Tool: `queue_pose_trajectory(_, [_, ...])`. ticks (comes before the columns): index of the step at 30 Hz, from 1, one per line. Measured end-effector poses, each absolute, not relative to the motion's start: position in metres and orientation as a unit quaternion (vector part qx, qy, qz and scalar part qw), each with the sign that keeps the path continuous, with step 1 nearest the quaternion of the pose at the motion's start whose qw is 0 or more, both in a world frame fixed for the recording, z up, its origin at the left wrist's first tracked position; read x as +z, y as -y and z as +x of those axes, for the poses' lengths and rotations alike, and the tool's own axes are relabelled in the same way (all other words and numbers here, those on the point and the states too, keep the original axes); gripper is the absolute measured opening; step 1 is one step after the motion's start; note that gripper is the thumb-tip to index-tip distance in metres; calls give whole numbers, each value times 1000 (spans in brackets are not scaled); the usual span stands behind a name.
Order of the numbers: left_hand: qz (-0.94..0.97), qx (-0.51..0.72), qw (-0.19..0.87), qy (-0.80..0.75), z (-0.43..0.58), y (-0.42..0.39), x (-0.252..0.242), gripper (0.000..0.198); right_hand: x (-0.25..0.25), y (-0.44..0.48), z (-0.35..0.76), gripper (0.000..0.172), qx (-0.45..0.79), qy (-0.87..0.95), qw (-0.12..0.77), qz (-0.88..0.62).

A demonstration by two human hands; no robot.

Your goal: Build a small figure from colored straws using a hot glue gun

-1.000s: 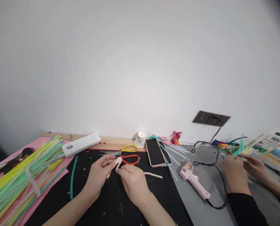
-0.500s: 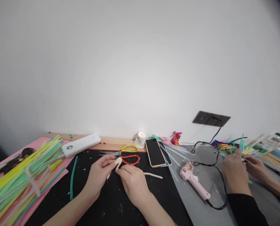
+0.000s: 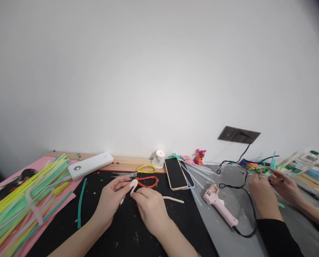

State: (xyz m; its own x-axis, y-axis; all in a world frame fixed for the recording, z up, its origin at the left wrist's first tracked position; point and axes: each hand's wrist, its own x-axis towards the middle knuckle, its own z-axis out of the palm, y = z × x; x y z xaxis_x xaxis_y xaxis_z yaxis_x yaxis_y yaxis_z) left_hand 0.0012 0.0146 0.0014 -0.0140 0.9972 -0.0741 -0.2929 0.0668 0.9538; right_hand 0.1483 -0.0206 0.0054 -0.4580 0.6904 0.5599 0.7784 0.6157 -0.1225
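Note:
My left hand (image 3: 111,199) pinches the curled end of a cream-white pipe cleaner (image 3: 134,183) between thumb and fingers. Closed on the same pipe cleaner just beside the curl is my right hand (image 3: 151,206); its straight tail sticks out to the right past the knuckles. Part of the pipe cleaner is hidden by my right fingers. Right behind both hands lie scissors with one red and one yellow handle loop (image 3: 148,181), on the black mat (image 3: 127,235). A teal pipe cleaner (image 3: 80,203) rests to the left of my left hand.
Bundled pipe cleaners (image 3: 28,200) cover pink paper at left. A white power bank (image 3: 91,166), a white cup (image 3: 158,159) and a phone (image 3: 175,174) stand or lie behind. At right are a pink glue gun (image 3: 220,206) with its cord and a co-worker's hands (image 3: 265,194).
The view has shifted slightly, so things sit a little further left. My hands keep their hold on the white pipe cleaner. The co-worker's hands have moved a little.

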Motion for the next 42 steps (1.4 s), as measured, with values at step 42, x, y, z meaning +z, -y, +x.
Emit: queue_pose_trajectory(42, [406, 552, 574, -447, 0, -15, 0, 37, 9, 22, 148, 24, -52, 853, 280, -437])
